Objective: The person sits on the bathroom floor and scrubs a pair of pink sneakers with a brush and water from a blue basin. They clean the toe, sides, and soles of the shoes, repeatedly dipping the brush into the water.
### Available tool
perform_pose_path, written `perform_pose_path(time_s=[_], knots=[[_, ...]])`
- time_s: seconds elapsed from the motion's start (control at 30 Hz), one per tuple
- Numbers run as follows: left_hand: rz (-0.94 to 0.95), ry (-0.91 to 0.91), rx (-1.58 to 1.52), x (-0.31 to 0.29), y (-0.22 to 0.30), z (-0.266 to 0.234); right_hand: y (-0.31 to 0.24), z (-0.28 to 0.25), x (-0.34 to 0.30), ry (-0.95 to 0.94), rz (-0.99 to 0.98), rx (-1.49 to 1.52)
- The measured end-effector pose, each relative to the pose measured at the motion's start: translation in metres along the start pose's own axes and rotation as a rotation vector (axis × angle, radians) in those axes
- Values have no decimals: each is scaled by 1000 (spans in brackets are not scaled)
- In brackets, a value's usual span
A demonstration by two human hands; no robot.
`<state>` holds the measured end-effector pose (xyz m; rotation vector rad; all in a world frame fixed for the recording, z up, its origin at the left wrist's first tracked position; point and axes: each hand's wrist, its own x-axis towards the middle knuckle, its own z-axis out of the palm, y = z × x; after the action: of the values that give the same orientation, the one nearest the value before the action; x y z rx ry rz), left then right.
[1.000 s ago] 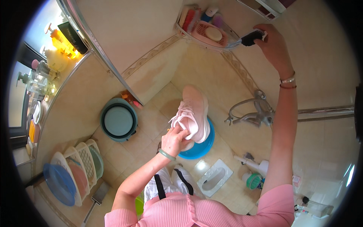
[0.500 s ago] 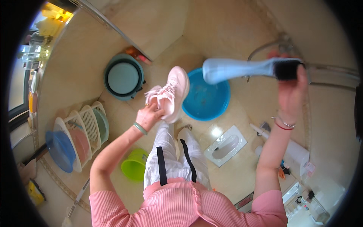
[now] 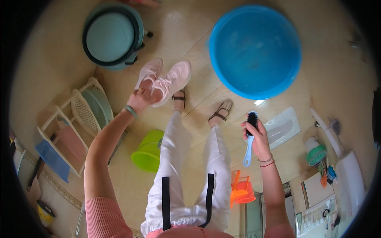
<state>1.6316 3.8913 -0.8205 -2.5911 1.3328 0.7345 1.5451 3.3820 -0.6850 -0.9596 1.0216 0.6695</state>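
**Brush [image 3: 252, 118] lowered and turned since the earlier frame, its handle swung from leftward to bodyward**

At left, a pair of pink shoes [image 3: 175, 81] is held up by the left hand [image 3: 141, 102], fingers bunched and hooked at the two openings, toes pointed away from the body. The long axis of the right-hand shoe is slanted toward the blue basin [image 3: 254, 95], set on the floor [image 3: 194, 129] to the right of the pair. Exactly what is pinched cannot be told: the fingertips are hidden, and the heel of the left-hand shoe is covered. Between the hands, sandalled feet [image 3: 221, 112] are seen. At right, the brush is clasped around its head by the fingers of the right hand [image 3: 260, 139], black bristles turned up, well apart from the shoes. The basin's near rim is faced by this hand, the nearer of the two. Whether water is held there is hard to make out; the brush's underside is concealed, and the squat toilet [image 3: 283, 127] is partly masked by the hand.
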Motion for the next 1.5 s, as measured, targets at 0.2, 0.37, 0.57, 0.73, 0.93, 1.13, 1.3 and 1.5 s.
perform_pose_path(time_s=[0.2,0.37,0.57,0.73,0.93,1.13,1.3,1.5], knots=[[-223,-105,-48,-24,-11,120,53,21,109,-58,-39,-163],[-296,-160,-123,-44,3,203,100,57,193,-177,-80,-219],[-371,-76,-251,-46,42,237,119,103,257,-352,-14,-363],[-745,68,-640,-18,37,169,113,110,268,-372,-68,-336],[-1026,191,-619,101,-6,185,77,118,252,-491,-63,-305],[-1216,-146,-648,146,5,189,24,62,260,-55,-608,-821],[-935,105,-692,158,12,173,-6,-6,297,398,-949,-1300],[-365,460,-973,215,41,55,12,-44,327,468,-1083,-1530]])
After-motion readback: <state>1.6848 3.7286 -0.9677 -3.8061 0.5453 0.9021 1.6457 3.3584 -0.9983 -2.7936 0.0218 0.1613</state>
